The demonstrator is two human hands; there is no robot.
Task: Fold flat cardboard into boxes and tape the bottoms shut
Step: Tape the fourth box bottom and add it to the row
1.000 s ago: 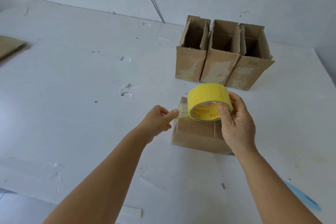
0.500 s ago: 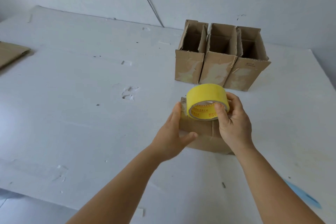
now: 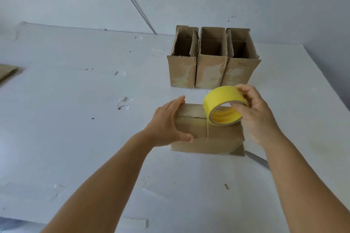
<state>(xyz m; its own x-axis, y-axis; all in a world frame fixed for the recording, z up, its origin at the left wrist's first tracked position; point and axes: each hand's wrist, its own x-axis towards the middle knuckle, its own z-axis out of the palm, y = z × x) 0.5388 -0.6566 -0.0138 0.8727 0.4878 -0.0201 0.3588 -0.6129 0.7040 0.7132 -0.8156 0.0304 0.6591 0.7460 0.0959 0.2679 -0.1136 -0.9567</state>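
A folded cardboard box (image 3: pixel 214 138) stands upside down on the white table (image 3: pixel 75 119), its bottom flaps closed with a seam running left to right. My left hand (image 3: pixel 168 125) grips the box's left end, fingers over the far edge and thumb on the near side. My right hand (image 3: pixel 253 113) holds a yellow tape roll (image 3: pixel 221 106) just above the box's right part. A clear strip of tape runs from the roll down across the box's top.
Three finished open-topped boxes (image 3: pixel 212 58) stand side by side at the back of the table. Flat cardboard (image 3: pixel 7 71) lies at the far left edge. A grey wall rises behind. The table's right edge slants down at the far right.
My left hand let go of the tape end and settled on the box's left end. My right hand carried the roll to the right, drawing tape across the box.
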